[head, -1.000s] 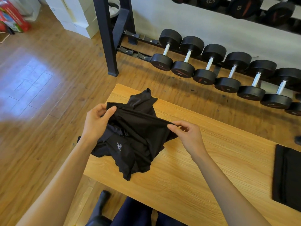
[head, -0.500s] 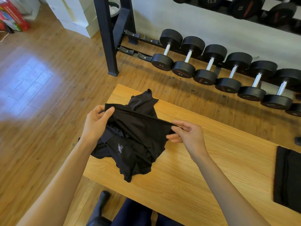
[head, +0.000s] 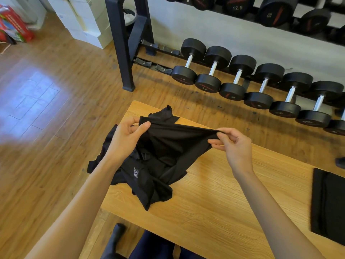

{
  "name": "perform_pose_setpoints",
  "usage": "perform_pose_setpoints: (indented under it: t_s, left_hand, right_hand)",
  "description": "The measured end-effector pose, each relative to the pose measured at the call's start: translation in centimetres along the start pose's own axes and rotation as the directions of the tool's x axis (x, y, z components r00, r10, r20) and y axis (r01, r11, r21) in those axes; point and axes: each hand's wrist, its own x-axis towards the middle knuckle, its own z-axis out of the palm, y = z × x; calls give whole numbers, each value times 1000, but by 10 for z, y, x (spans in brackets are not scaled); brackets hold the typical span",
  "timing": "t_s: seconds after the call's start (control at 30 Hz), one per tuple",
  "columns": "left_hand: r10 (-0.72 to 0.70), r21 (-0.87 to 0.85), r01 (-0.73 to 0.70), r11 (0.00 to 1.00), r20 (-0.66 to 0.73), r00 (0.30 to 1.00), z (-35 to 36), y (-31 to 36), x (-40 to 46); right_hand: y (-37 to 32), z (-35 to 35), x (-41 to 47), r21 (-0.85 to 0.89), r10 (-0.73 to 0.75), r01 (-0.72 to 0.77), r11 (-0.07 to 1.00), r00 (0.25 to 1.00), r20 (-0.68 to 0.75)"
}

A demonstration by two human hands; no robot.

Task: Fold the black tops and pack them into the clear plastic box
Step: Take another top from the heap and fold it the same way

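Two hands grip one top (head: 164, 152): its edge is pinched taut between the left hand (head: 127, 139) and the right hand (head: 233, 144), running left to right; the rest is bunched below on the table (head: 224, 202), nearer the left hand.

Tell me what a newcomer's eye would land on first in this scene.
First, the crumpled black top at the near-left corner of the wooden table, its edge stretched taut between the left hand and the right hand, which both pinch it. Next, the row of black dumbbells on the floor rack beyond the table. A flat folded black garment lies at the table's right edge.
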Motion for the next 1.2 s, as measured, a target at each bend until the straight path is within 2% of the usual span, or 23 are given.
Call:
perform_pose_setpoints:
  t_s: [0.23,0.37,0.53,0.77,0.97,1.2]
  left_hand:
    - [87,61,-94,994,104,991,40,36,12]
    - [143,96,-163,982,187,972,76,53,17]
    - [193,66,-223,972,306,932,132,75,16]
    - [230,9,-259,966,428,874,192,94,8]
    - [181,191,-279,941,412,893,213,80,9]
    - [148,289,-253,923,339,929,219,69,23]
  right_hand:
    - [-22,-56,11,-84,-168,155,984,970,-177]
    - [-33,-92,13,-161,-292,259,952,926,-239]
    - [-37,-131,14,-258,-394,319,912,859,-328]
    - [-45,-171,7,-326,-489,388,862,806,-333]
    - [-39,-166,2,-284,-416,352,892,884,-211]
    - [-28,-187,10,-237,-310,256,937,923,-228]
